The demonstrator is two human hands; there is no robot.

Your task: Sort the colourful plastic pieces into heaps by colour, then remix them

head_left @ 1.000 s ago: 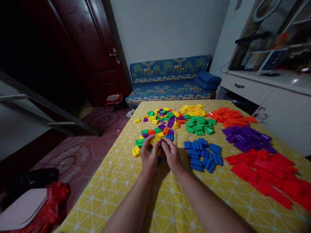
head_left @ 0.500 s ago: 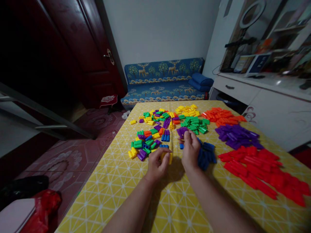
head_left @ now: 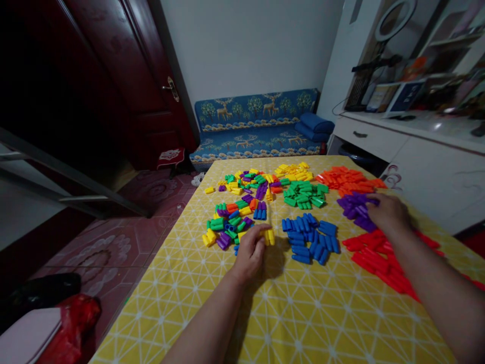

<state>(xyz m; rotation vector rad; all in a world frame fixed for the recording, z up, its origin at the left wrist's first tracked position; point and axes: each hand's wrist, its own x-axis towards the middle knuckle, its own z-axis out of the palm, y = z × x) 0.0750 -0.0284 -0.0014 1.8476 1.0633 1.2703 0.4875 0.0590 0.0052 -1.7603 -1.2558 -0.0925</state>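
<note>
My left hand [head_left: 251,251] is above the table, its bent thumb and fingers closed on a yellow plastic block [head_left: 270,236] of joined bullet-shaped tubes. Just left of it lies a mixed heap of coloured blocks [head_left: 227,222]. My right hand [head_left: 388,213] reaches over to the purple block pile [head_left: 356,207], its fingertips closed around a purple block [head_left: 373,200] at the pile's edge; the other fingers are partly hidden. Between the hands lies the blue block pile [head_left: 310,237]. Under my right forearm spreads the red block pile [head_left: 382,260].
Green [head_left: 305,194], yellow [head_left: 293,172] and orange block piles [head_left: 346,179] lie farther back, beside a second mixed heap [head_left: 248,183]. All rest on a yellow patterned tablecloth [head_left: 189,308]. A blue sofa [head_left: 257,126] stands behind the table, a white cabinet [head_left: 428,177] to the right.
My right hand has moved right with the purple block, from the table's middle to the purple pile, uncovering the blue pile. My left hand has shifted slightly, still with the yellow block.
</note>
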